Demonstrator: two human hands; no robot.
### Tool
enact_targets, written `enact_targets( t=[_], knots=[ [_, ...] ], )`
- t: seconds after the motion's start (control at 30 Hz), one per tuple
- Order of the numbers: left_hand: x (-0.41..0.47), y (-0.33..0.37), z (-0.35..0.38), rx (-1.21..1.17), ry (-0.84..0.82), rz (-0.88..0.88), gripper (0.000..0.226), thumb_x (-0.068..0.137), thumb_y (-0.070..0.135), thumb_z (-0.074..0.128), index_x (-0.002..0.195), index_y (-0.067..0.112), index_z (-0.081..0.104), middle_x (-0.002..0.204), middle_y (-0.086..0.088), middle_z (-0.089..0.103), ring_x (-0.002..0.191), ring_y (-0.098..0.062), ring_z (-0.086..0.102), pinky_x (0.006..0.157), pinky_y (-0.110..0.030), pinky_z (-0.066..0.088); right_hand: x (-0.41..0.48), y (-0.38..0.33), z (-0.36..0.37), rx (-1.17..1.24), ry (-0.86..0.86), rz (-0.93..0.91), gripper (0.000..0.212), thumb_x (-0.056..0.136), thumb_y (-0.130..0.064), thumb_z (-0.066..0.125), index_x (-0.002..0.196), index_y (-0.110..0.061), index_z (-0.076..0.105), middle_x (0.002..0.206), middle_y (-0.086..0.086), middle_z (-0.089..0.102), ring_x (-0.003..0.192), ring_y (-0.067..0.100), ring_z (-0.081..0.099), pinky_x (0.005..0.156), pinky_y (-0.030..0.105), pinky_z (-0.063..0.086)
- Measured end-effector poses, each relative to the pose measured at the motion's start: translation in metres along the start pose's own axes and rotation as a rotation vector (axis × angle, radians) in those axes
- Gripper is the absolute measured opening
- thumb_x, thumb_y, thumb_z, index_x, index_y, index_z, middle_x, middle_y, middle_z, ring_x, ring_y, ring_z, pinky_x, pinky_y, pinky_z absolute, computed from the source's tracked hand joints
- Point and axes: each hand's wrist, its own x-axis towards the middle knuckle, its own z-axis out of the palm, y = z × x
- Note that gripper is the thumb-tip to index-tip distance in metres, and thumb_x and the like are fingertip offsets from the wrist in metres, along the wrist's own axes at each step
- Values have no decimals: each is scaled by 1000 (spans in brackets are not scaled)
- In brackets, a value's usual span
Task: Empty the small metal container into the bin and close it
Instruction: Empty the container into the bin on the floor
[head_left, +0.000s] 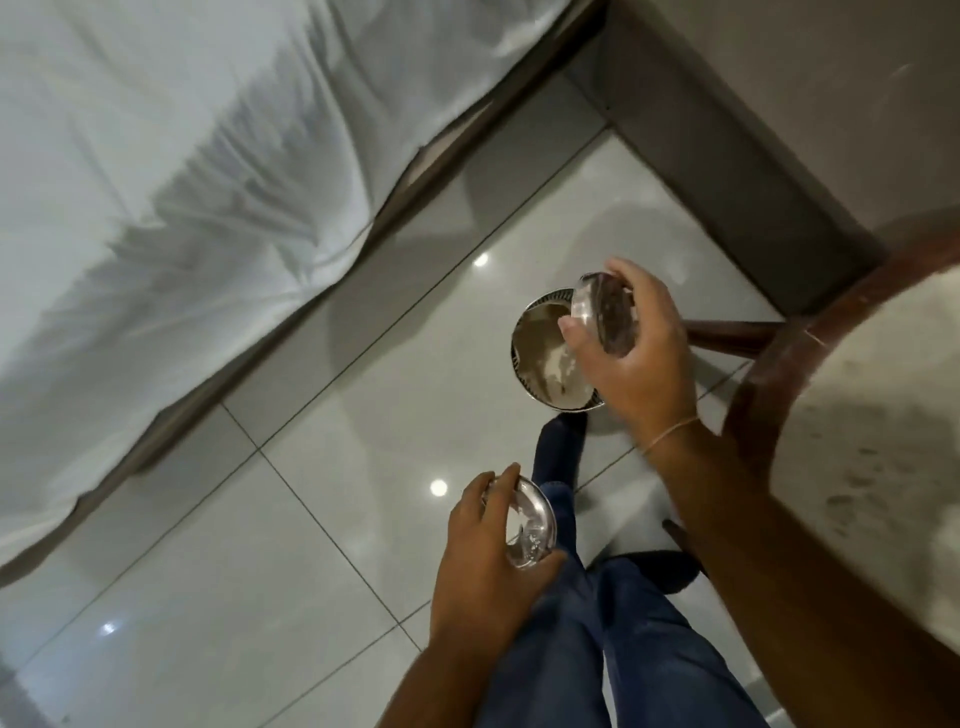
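Observation:
My right hand grips the small round metal container, tilted on its side with its mouth turned toward me, right over the bin. The bin is a round metal one standing on the floor, open at the top, with pale scraps inside. My left hand holds a shiny round metal lid lower down, above my leg and apart from the container. The container's inside looks dark; its contents are too blurred to make out.
A bed with a white sheet fills the left. A round table with a dark wooden rim and leg stands at the right, close to my right arm. My legs in blue jeans stand on grey glossy floor tiles.

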Motion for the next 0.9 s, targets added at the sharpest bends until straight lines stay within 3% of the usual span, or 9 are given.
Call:
enact_targets(
  t=[0.1, 0.2, 0.3, 0.43, 0.53, 0.57, 0.63, 0.7, 0.9],
  knots=[
    [8, -13, 7, -87, 40, -45, 99, 77, 55, 80, 160, 48, 26, 160, 22, 32, 144, -5, 36, 106, -18, 41, 4, 24, 36, -257, -6, -158, 78, 97, -74, 68, 154, -22, 58, 151, 8, 64, 139, 30, 62, 105, 42, 62],
    [16, -25, 15, -131, 73, -76, 101, 77, 53, 83, 160, 47, 27, 159, 20, 33, 142, -6, 37, 109, -18, 37, 5, 46, 60, -404, -212, 92, 80, 94, -48, 85, 161, -16, 57, 158, 13, 63, 147, 37, 58, 112, 59, 59],
    [20, -35, 22, -168, 73, -128, 100, 78, 50, 85, 161, 42, 30, 157, 15, 38, 140, -10, 40, 115, -29, 43, 13, 44, 63, -113, 114, 243, 75, 98, -39, 85, 160, -9, 57, 159, 15, 64, 148, 33, 62, 117, 56, 60],
    [12, -50, 24, -200, 67, -187, 99, 77, 48, 86, 160, 41, 32, 151, 16, 42, 135, -10, 44, 108, -34, 50, 17, 18, 50, 13, 256, -83, 64, 102, -58, 74, 153, -22, 62, 146, -7, 68, 138, 6, 67, 106, 42, 68],
    [10, -65, 21, -194, 81, -209, 100, 77, 51, 86, 160, 43, 31, 152, 15, 42, 135, -10, 44, 107, -30, 47, 9, 15, 50, -38, 168, -238, 63, 102, -62, 71, 153, -26, 59, 146, 0, 67, 133, 20, 70, 101, 36, 68],
    [11, -68, 20, -188, 90, -215, 99, 77, 52, 86, 160, 42, 32, 152, 14, 42, 135, -11, 44, 108, -30, 46, 6, 19, 56, -83, 88, -173, 64, 102, -57, 74, 154, -22, 60, 148, 4, 68, 135, 24, 70, 105, 35, 65],
    [12, -74, 18, -167, 94, -225, 100, 77, 54, 87, 160, 40, 32, 153, 13, 43, 135, -12, 45, 108, -30, 45, 1, 24, 68, -127, -72, 154, 75, 97, -42, 84, 161, -17, 55, 158, 9, 65, 147, 30, 63, 118, 43, 59],
    [13, -76, 19, -158, 81, -232, 100, 77, 56, 86, 160, 41, 31, 153, 14, 42, 135, -11, 45, 107, -28, 43, 3, 26, 69, -164, -67, 308, 86, 95, -35, 87, 168, -13, 47, 166, 13, 59, 153, 32, 58, 122, 52, 56],
    [15, -70, 27, -167, 88, -239, 100, 79, 55, 86, 161, 38, 31, 157, 11, 42, 139, -14, 44, 113, -32, 44, 21, -19, 31, -137, 257, -298, 73, 101, -60, 75, 153, -12, 60, 148, 13, 69, 134, 29, 71, 95, 53, 70]
  ],
)
